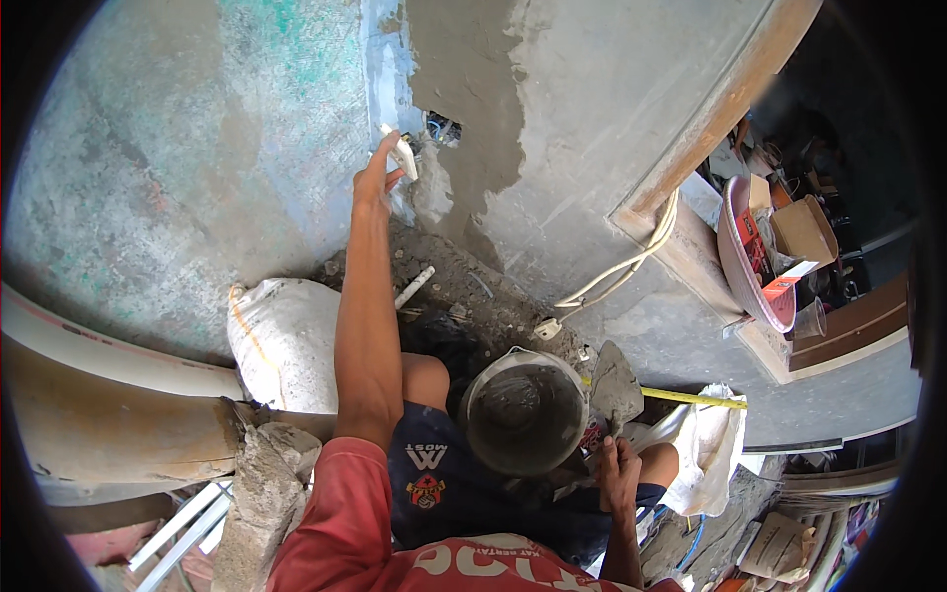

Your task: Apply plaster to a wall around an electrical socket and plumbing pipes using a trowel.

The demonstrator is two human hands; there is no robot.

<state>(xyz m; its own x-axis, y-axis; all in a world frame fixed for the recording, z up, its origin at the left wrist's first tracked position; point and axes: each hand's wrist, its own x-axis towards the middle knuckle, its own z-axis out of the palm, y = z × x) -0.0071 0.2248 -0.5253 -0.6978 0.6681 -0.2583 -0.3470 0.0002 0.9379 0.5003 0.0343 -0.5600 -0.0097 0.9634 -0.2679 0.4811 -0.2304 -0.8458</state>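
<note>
Up at the wall, my left hand (375, 181) grips a white plastic wall plate (402, 156), seen nearly edge-on; whether it is a switch or a socket cannot be made out. Just right of it is a hole (443, 129) in the wall with blue wires showing. My right hand (619, 472) is low by my right knee, closed round the handle of a trowel (616, 387). The trowel's blade is coated in grey mortar and points away from me. Between my legs stands a dark bucket (526, 412), with grey residue inside.
Wet grey plaster (478, 109) covers a wall strip right of the hole. A white cable (631, 261) hangs from the window ledge, its end near the rubble. A pink basket (742, 257) with boxes sits on the ledge. A white sack (286, 340) and fat pipe (118, 414) lie left.
</note>
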